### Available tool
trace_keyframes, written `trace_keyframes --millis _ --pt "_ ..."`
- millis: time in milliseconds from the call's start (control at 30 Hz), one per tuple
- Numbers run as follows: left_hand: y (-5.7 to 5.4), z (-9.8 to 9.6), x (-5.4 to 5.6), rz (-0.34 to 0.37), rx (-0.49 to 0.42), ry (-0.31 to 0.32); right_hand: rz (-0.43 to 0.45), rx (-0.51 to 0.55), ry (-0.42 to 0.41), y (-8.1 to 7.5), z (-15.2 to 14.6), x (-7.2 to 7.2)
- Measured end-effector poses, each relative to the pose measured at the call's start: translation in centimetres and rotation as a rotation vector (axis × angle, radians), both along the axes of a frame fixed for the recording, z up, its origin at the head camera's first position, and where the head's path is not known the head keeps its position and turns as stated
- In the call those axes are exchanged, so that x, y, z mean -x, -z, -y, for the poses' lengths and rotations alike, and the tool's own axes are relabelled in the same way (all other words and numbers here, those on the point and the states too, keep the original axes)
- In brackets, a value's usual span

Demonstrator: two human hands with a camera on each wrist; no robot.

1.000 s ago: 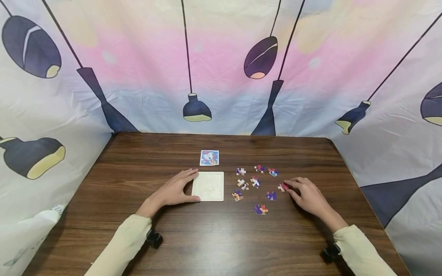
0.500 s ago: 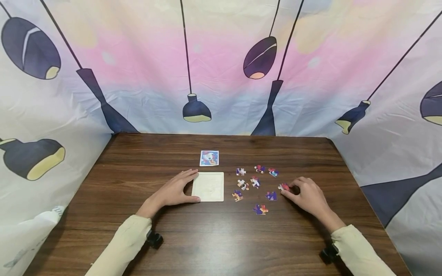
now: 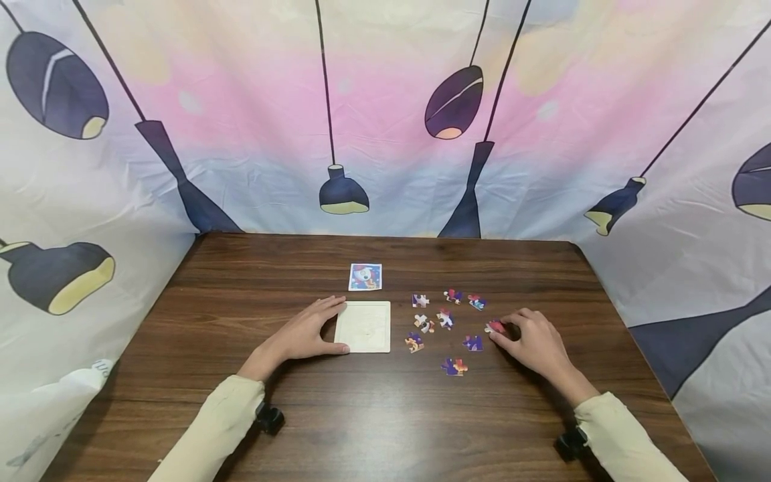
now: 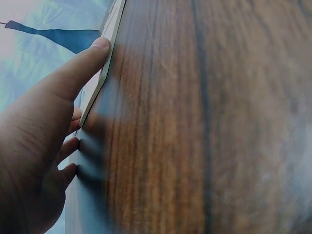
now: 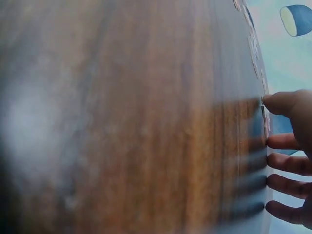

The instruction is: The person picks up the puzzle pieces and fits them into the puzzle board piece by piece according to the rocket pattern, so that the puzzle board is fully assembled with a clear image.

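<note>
In the head view, my left hand [image 3: 304, 331] rests at the left side of a shallow cream tray [image 3: 363, 327], thumb on its near corner, a fingertip at its far corner. The left wrist view shows the thumb [image 4: 83, 70] lying over the tray's edge. At the right, my right hand [image 3: 536, 340] pinches a red-and-white jigsaw piece [image 3: 494, 327] between thumb and forefinger, low at the tabletop. The other right fingers [image 5: 287, 163] are spread with their tips down at the table, seen in the right wrist view.
Several loose jigsaw pieces lie between tray and right hand, among them a purple one [image 3: 473, 343] and a purple-and-orange one [image 3: 454, 366]. A small picture card [image 3: 365, 276] lies behind the tray. A printed cloth [image 3: 385, 120] hangs behind the wooden table [image 3: 373, 428].
My right thumb has slid left to the near side of the red-and-white piece, and the forefinger has drawn to its right. The left hand and tray stay put.
</note>
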State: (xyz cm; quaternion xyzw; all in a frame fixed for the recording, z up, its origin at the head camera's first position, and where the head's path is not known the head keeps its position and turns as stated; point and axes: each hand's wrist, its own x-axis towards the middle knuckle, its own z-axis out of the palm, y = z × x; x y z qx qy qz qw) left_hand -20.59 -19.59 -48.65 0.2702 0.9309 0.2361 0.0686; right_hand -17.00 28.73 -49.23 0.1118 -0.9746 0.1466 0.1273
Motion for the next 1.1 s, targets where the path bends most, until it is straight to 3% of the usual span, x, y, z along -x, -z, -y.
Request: trace_keyframes --millis 200,700,1100 --pt "0.0 -0.1 0.0 -0.004 -0.002 -0.004 0.005 0.012 -0.009 0.0 0.0 0.2" --pt "0.0 0.0 -0.1 0.012 -0.004 -0.010 -0.012 0.010 -0.138 -1.2 0.0 1.3" --pt "0.0 0.0 -0.1 0.002 -0.021 -0.008 -0.082 0.083 -0.297 -2.6 2.4 2.9"
